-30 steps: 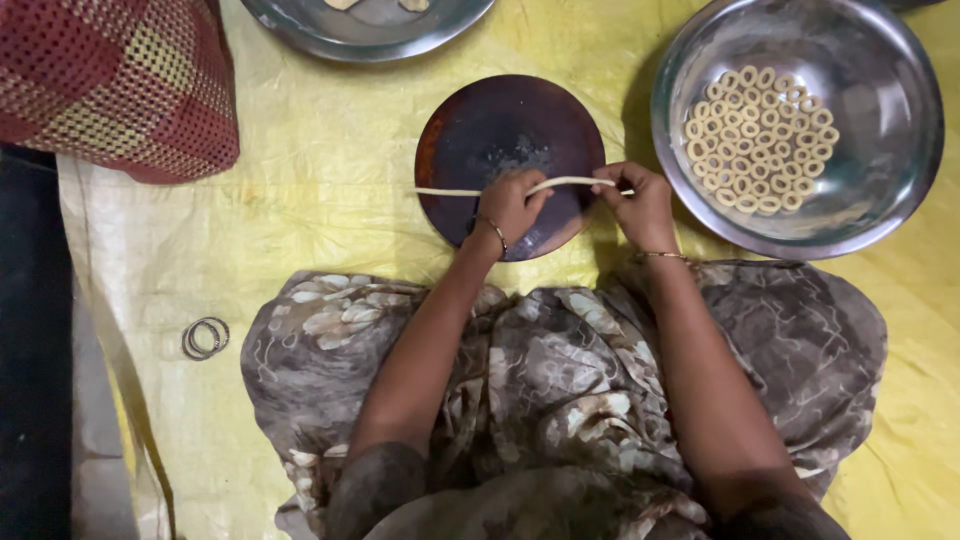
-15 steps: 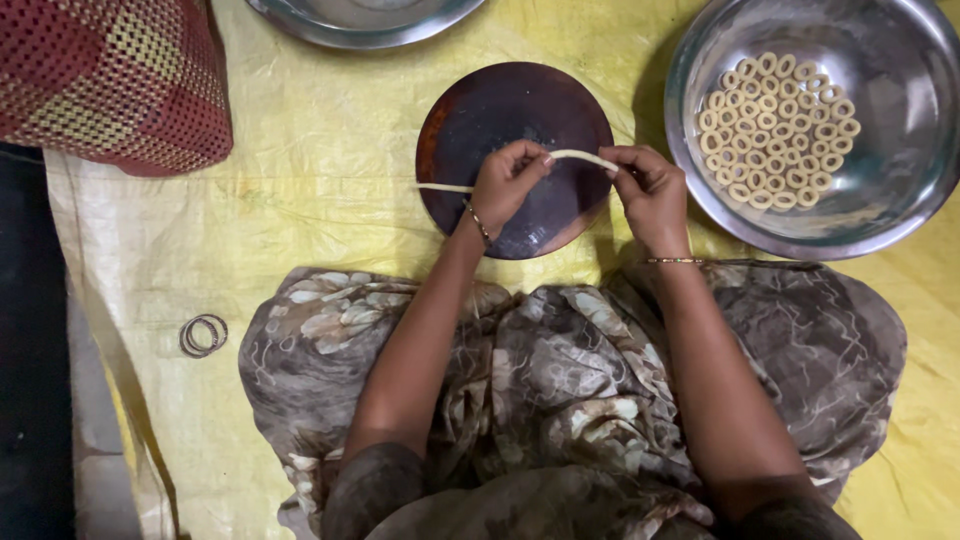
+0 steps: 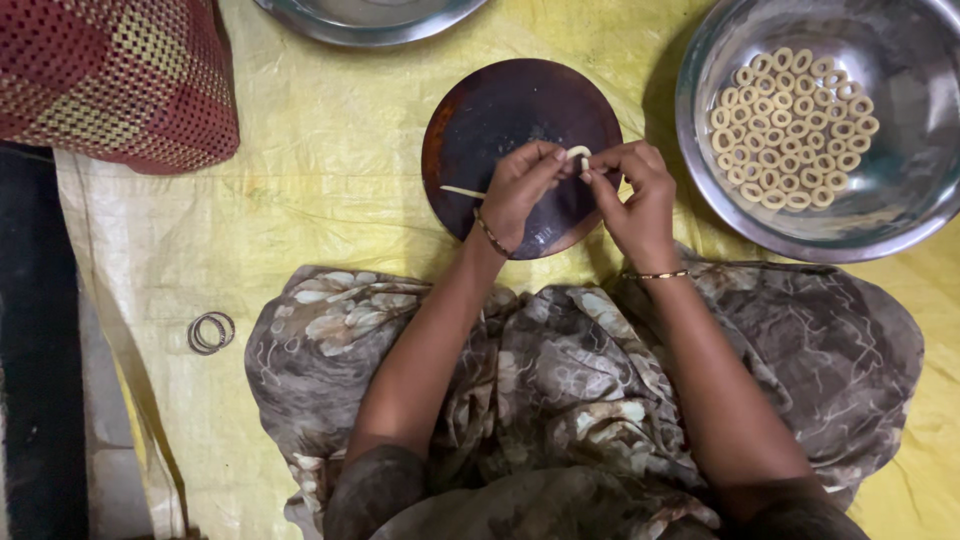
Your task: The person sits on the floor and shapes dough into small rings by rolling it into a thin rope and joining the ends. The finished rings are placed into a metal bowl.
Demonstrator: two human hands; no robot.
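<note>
Over the dark round board (image 3: 500, 120) both hands meet at their fingertips. The left hand (image 3: 520, 190) pinches a thin pale dough strip (image 3: 577, 153), whose loose tail pokes out to the left of that hand and lies across the board. The right hand (image 3: 635, 195) pinches the curled end of the same strip, so the two hands are together, each clamped on the dough, just above the board's middle.

To the right of the board, close by, stands a steel bowl (image 3: 700, 200) holding a cluster of finished dough rings (image 3: 795, 130). Above the board, a second steel dish (image 3: 370, 15) shows only its lower rim. Well to the left of the board lie two metal bangles (image 3: 210, 332) on the yellow sheet (image 3: 320, 180), and further up on that side sits a red checked cloth bundle (image 3: 110, 80).

The strip looks soft and thin, so a pull between the two pinches would probably stretch or snap it, and too firm a squeeze would likely flatten the curl. If the ends are not pressed well together, the loop may spring open. The loose tail could stick to the board and drag.

The fingers cover most of the curl, so I cannot tell whether its ends touch yet. The far dish is cut off at the top edge, and its contents are out of sight. The bowl's right side runs off the picture.
</note>
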